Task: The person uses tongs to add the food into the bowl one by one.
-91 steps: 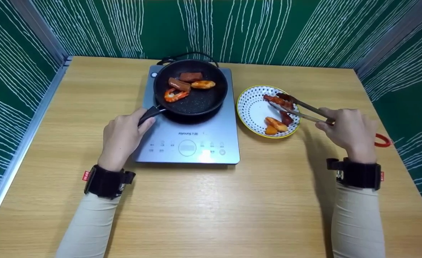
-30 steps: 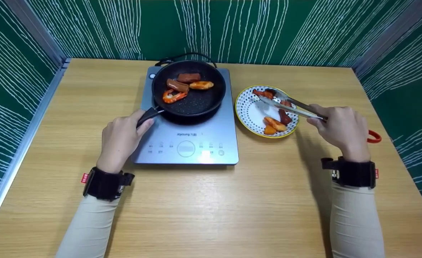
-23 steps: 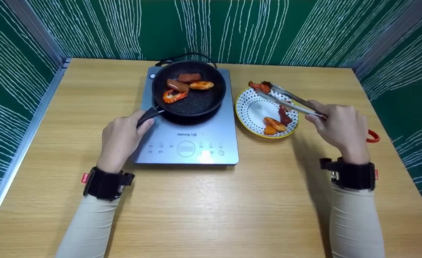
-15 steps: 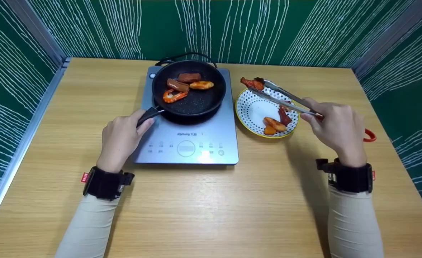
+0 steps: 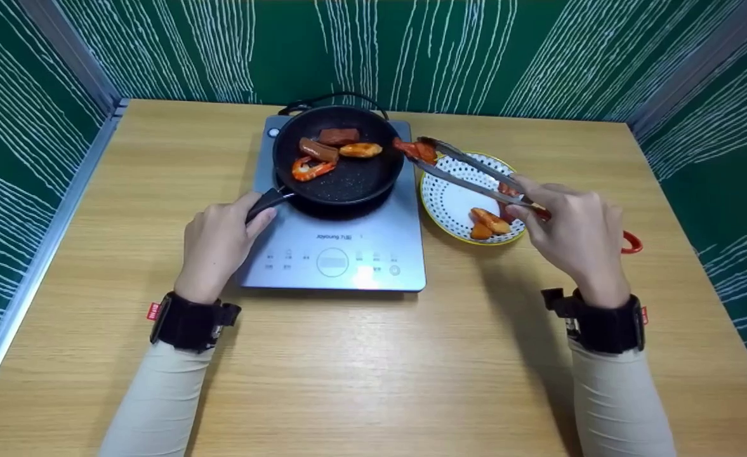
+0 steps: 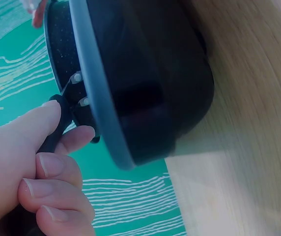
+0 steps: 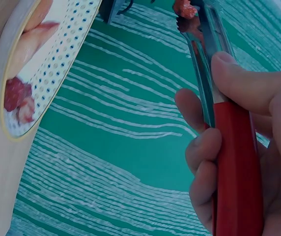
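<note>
My left hand (image 5: 218,247) grips the black handle (image 5: 268,203) of a frying pan (image 5: 348,184). In the left wrist view its fingers (image 6: 52,189) curl round that handle. My right hand (image 5: 570,231) holds metal tongs (image 5: 468,181) with red handles (image 7: 236,167). A reddish-brown piece of meat (image 5: 416,151) is pinched in the tongs' tips, at the pan's right rim. The pan holds two sausage pieces (image 5: 318,150), a shrimp (image 5: 311,169) and a yellow-orange piece (image 5: 360,150). Below the tongs lies a dotted plate (image 5: 440,197) with yellow-orange pieces (image 5: 489,220) and dark red meat, partly covered by the right hand.
The pan sits on the back part of a silver induction cooker (image 5: 373,254) with a touch panel at its front. A black cable (image 5: 348,95) runs behind it. Green patterned panels (image 5: 411,57) stand behind and at both sides of the wooden table (image 5: 348,368).
The tongs took hold of the meat on the plate, lifted it and carried it left to the pan's right rim. My left hand stays on the handle.
</note>
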Demonstrator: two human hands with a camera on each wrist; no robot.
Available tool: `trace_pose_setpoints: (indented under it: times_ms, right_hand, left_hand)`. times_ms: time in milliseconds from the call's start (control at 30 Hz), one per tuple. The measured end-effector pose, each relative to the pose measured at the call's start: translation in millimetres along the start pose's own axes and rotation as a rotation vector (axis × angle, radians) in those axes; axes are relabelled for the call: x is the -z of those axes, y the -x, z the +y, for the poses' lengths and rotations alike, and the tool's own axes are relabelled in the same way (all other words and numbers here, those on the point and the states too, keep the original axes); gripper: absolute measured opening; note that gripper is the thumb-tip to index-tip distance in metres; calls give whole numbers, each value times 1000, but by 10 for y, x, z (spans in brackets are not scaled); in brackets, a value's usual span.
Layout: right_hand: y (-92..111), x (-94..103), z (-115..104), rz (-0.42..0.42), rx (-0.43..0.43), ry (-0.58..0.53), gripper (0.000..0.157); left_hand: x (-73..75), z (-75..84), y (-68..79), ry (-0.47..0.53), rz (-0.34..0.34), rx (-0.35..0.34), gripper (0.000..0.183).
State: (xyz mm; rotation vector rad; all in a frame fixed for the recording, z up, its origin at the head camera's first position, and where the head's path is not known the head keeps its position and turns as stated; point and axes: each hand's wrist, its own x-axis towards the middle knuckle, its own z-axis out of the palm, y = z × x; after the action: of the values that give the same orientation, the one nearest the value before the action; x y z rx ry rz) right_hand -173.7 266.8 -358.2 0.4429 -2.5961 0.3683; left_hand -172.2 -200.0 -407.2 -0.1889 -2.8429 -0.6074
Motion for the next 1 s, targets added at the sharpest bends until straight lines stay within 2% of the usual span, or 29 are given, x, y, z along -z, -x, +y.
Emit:
trace_pose_setpoints:
  times_ms: [133,267,500,767,1000]
  right_hand:
    - [-20,-24,-77,2,34,-10,45]
    - [-91,-78,-179,-32,59,-19,47]
    - [-343,-170,-336,-46,156,19,40]
    - [-645,-247,-471,-154,199,102,34]
    - [-843,-245,-578,-220,229,166,36]
  left_hand:
    - [-8,14,-11,9,-6,3,27]
    - [-11,14,-8,11,-7,7,27]
    - [-14,-12,0,-5,8,2,27]
    - [-13,-3,-3,3,-1,9,28]
    - [-21,-9,-6,4,1,6,27]
